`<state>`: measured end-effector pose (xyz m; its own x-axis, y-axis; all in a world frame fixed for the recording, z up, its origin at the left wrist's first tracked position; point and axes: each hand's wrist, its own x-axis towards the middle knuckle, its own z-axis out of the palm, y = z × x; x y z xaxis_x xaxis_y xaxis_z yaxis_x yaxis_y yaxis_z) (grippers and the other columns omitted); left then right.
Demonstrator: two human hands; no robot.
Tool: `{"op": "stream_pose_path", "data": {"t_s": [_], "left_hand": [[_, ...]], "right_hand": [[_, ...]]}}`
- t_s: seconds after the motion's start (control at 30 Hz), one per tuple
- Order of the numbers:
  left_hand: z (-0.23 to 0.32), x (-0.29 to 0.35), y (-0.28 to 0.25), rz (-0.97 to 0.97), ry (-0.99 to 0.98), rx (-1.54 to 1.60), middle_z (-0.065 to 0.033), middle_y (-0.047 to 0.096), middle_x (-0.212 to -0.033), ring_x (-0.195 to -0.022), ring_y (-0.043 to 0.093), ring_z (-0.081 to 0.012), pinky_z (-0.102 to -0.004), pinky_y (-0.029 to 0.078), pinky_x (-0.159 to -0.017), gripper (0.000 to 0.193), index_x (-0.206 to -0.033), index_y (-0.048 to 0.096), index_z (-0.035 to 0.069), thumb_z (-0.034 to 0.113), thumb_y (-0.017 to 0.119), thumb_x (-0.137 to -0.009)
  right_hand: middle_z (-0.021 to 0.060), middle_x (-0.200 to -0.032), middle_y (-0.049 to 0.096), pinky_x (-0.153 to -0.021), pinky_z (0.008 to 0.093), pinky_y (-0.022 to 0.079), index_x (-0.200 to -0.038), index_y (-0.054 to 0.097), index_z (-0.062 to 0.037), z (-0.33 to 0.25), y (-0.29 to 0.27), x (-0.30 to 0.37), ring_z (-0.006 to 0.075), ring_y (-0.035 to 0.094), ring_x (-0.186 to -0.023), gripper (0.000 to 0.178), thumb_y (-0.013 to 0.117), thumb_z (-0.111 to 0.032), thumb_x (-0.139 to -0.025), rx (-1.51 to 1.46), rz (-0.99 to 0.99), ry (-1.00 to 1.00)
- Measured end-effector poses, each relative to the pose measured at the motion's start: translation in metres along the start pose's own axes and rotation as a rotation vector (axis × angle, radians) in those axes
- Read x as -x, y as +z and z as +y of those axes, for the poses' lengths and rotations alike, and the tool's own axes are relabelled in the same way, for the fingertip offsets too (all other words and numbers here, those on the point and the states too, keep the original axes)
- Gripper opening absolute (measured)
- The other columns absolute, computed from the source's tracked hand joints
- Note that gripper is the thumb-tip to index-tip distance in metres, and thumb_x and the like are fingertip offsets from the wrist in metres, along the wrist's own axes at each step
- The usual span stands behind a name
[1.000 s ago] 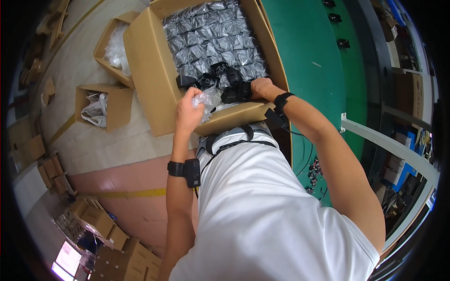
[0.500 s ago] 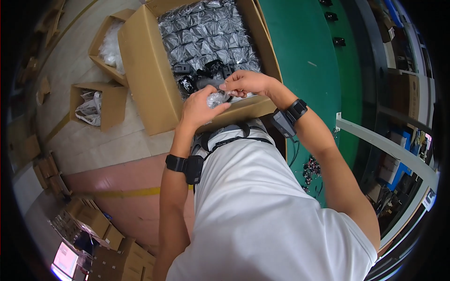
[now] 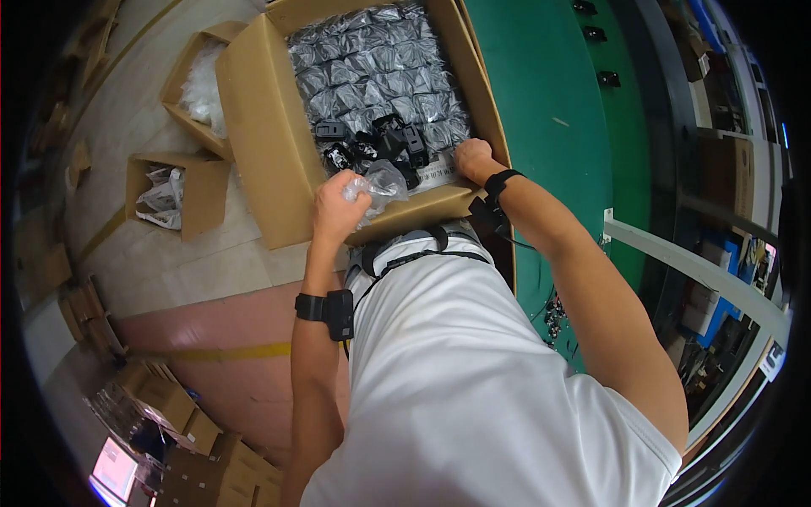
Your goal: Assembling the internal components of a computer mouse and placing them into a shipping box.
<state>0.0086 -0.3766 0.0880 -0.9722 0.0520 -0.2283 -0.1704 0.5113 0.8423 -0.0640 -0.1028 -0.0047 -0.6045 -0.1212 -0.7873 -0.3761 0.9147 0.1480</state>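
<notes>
Left hand [image 3: 338, 209]: clenched on crumpled clear plastic bag [image 3: 382, 182], above near wall of large cardboard box [image 3: 262, 135]. Right hand [image 3: 473, 159]: fingers down inside box corner, grasp unclear. Box contents: bagged dark parts [image 3: 372, 63], loose black parts [image 3: 380, 144]. Green conveyor belt [image 3: 549, 110] alongside.

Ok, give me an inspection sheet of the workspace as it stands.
Surface: tiled floor, green belt at right.
Job's things: big carton full of bagged parts; loose black parts near its front.
Clutter: two small cartons with plastic, more boxes.
Hands: left hand shut on clear bag; right hand on carton edge, grip unclear.
Cables: a black tangle under the right arm.
Surroundings: white frame, shelving.
</notes>
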Motion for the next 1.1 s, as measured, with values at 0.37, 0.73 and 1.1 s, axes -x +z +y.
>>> {"op": "stream_pose_path", "data": {"t_s": [0.37, 0.73, 1.1], "left_hand": [[-0.016, 0.006, 0.004, 0.076, -0.010, 0.193, -0.0126, 0.060, -0.070, -0.067, 0.061, -0.0215, -0.0347, 0.048, -0.064, 0.014, -0.083, 0.061, 0.002, 0.010, 0.060, -0.071], [0.039, -0.012, 0.016, -0.242, 0.111, -0.084, -0.0172, 0.064, -0.072, -0.069, 0.064, -0.0339, -0.0395, 0.049, -0.061, 0.035, -0.082, 0.063, 0.003, 0.036, 0.072, -0.074], [-0.020, -0.002, -0.003, -0.006, 0.147, 0.461, -0.0030, 0.060, -0.071, -0.063, 0.058, -0.0180, -0.0315, 0.045, -0.056, 0.011, -0.074, 0.061, 0.004, 0.011, 0.064, -0.080]], "right_hand": [[0.0159, -0.095, 0.069, -0.075, 0.0340, 0.054, -0.080, 0.068, -0.0028, 0.018, -0.033, 0.028, 0.0224, 0.068, -0.086, 0.027, 0.065, -0.029, -0.074, -0.568, 0.084, -0.038], [0.0009, -0.072, 0.064, -0.051, 0.0171, 0.042, -0.074, 0.057, -0.0113, 0.000, -0.064, 0.077, 0.0045, 0.054, -0.056, 0.009, 0.064, -0.012, -0.081, -1.845, -0.426, -0.447], [0.0087, -0.073, 0.067, -0.055, 0.0274, 0.053, -0.095, 0.068, 0.0022, 0.015, -0.033, 0.016, 0.0175, 0.064, -0.060, 0.043, 0.063, -0.039, -0.085, -0.932, -0.033, 0.064]]}}
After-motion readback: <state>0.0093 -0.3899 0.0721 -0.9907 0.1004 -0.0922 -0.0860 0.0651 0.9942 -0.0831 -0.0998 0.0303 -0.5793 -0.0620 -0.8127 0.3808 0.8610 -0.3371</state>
